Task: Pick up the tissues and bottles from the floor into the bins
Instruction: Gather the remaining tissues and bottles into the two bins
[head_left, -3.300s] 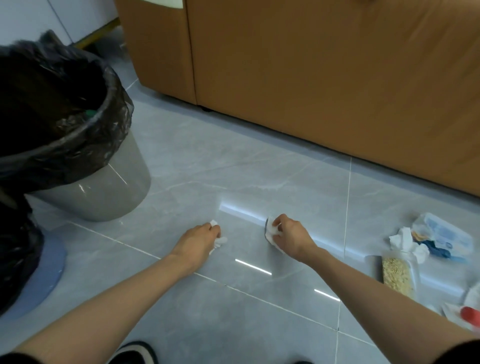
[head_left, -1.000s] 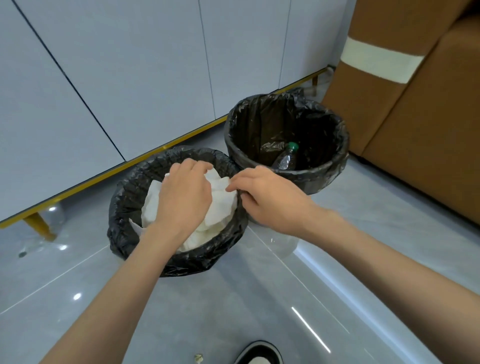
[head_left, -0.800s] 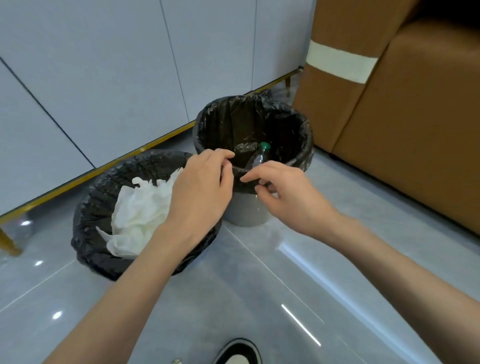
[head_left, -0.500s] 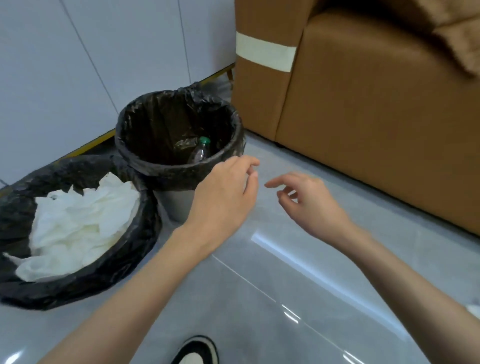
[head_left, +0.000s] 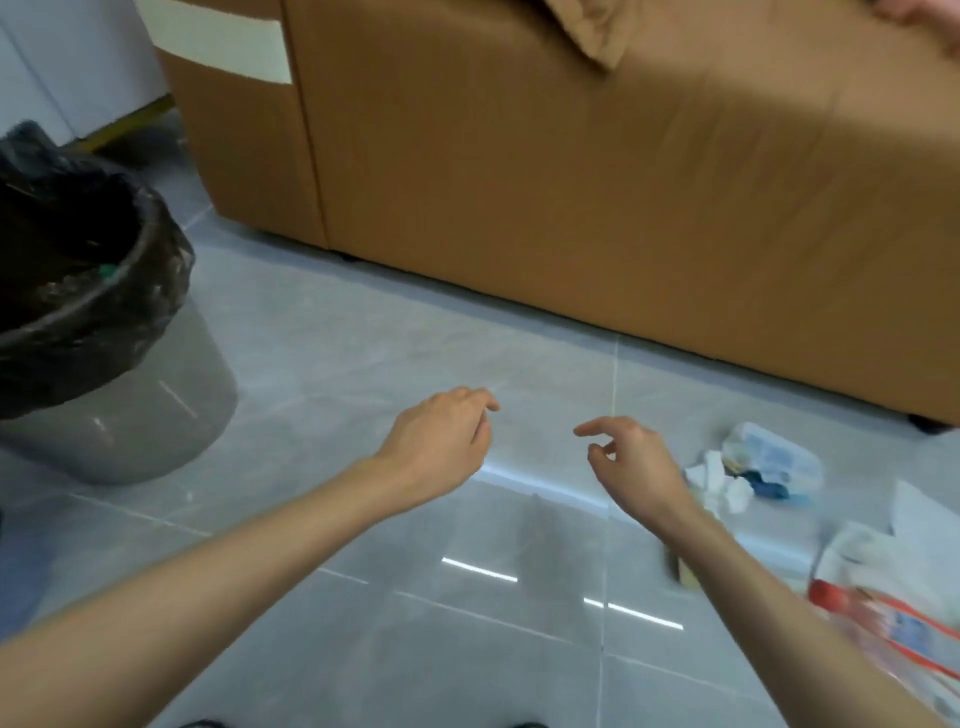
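Left hand (head_left: 436, 447) and right hand (head_left: 639, 467) now clear of the bin (head_left: 156, 395), loosely spread, empty (tissues (head_left: 719, 480) beside the right)

bin (head_left: 130, 405) far left on floor (head_left: 363, 353), bottle cap (head_left: 108, 270) showing inside it; sofa (head_left: 571, 182) spans far side; left hand (head_left: 441, 447) and right hand (head_left: 639, 467) side by side over mid floor, apart; tissues (head_left: 719, 475) just right of right hand, against flat bottle (head_left: 779, 454) on their right; second bottle (head_left: 878, 621) near right corner
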